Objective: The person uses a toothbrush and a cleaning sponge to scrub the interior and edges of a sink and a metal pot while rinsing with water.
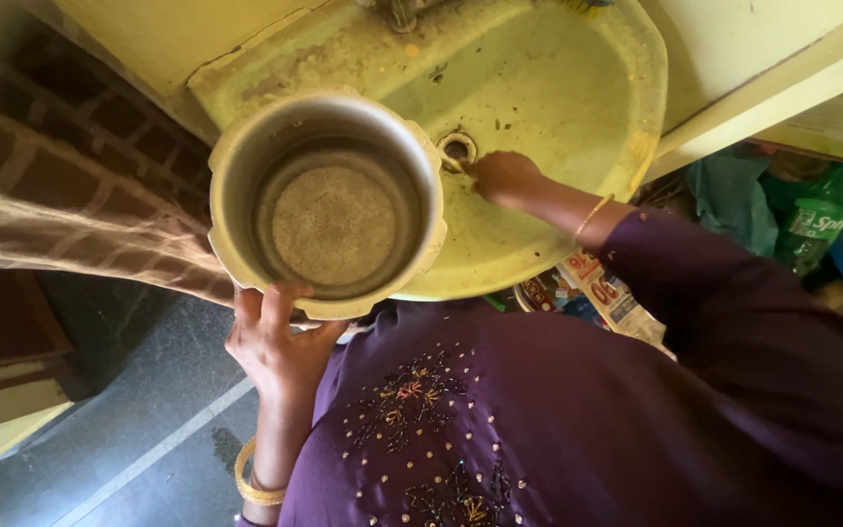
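Overhead, left hand [280, 346] grip pinches the pot [329, 205] rim; right hand [501, 176], fingers curled, touches the sink [558, 107].

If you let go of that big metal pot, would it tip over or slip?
The metal pot probably would tip: it sits on the sink rim, steadied by the left hand. It looks stiff and likely heavy for one hand. If wet, its smooth metal may be slippery.
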